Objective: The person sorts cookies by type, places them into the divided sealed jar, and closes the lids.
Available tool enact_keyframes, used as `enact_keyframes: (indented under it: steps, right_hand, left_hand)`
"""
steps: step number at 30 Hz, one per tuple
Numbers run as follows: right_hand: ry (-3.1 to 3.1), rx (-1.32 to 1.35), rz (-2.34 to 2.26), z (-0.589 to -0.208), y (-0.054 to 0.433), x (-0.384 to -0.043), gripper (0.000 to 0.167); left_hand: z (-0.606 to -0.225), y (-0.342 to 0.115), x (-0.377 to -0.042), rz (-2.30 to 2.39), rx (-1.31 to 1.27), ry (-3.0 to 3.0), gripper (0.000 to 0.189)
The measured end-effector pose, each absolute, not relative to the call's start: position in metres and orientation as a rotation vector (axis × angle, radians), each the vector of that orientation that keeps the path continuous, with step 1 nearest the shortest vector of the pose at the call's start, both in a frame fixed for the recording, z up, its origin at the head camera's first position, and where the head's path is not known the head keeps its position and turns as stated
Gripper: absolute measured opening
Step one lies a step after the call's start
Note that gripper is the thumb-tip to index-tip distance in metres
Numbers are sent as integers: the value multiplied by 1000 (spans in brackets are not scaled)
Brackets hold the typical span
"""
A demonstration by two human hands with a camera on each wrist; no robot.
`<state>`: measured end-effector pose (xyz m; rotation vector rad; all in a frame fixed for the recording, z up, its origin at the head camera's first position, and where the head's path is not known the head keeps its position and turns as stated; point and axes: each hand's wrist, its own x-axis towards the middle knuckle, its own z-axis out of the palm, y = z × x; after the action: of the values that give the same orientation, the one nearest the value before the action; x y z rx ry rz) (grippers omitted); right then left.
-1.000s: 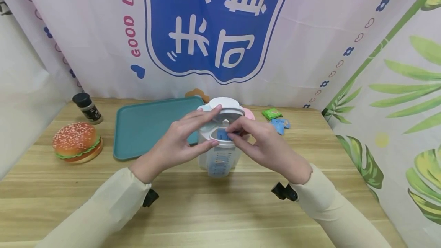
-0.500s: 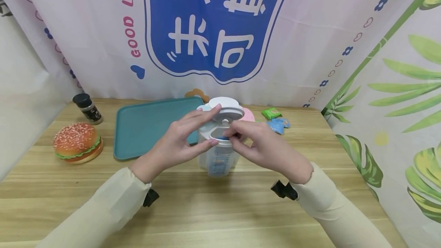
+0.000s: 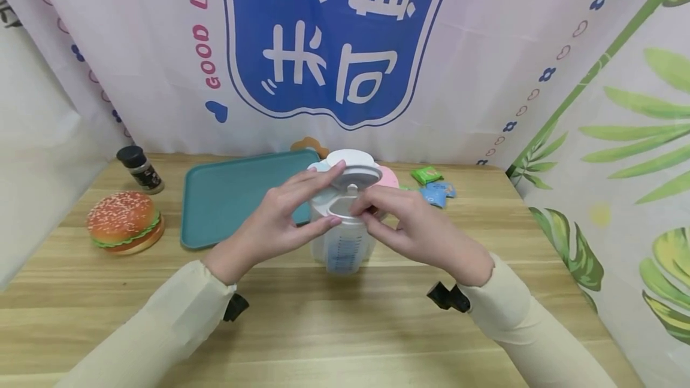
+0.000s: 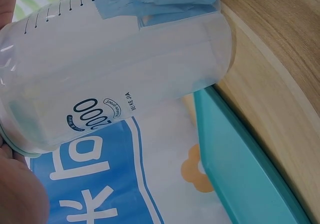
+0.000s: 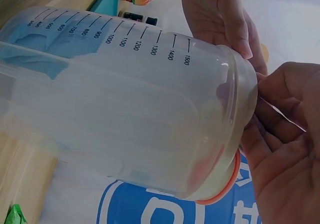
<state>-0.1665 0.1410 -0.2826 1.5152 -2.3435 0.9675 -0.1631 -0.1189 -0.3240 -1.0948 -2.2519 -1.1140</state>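
A clear storage canister (image 3: 345, 250) with measuring marks and separate lids stands upright on the table, its white front lid (image 3: 356, 178) flipped up. My left hand (image 3: 280, 217) spans the canister's top, thumb on the front rim and a fingertip at the raised lid. At the right side of the opening is my right hand (image 3: 415, 223), fingers loosely bent, with no packet visible between them. Blue packets (image 5: 55, 41) lie low inside the canister, also seen in the left wrist view. My right fingertips are partly hidden behind the hand and rim.
Left of the canister lies a teal tray (image 3: 232, 196). A toy hamburger (image 3: 124, 222) and a black-capped seasoning bottle (image 3: 141, 170) sit farther left. To the right are a green packet (image 3: 426, 174) and blue packets (image 3: 435, 194). A printed curtain (image 3: 474, 76) hangs behind.
The blue packet at my right fingertips has gone down through the opening and out of their hold. My left hand has stayed in place; the right has barely moved.
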Motion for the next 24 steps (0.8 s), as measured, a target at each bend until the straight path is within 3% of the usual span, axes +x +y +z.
enact_keyframes:
  steps: [9, 16, 24]
  right_hand:
    - [-2195, 1413, 1388, -281, 156, -185, 18]
    - [-2023, 978, 1573, -298, 186, -219, 12]
    - [-2567, 522, 1246, -336, 221, -260, 21]
  left_hand:
    - [-324, -119, -163, -1116, -1071, -2282, 82]
    - [-326, -119, -163, -1123, -1065, -2276, 82]
    - [-326, -119, -165, -1131, -1076, -2252, 81]
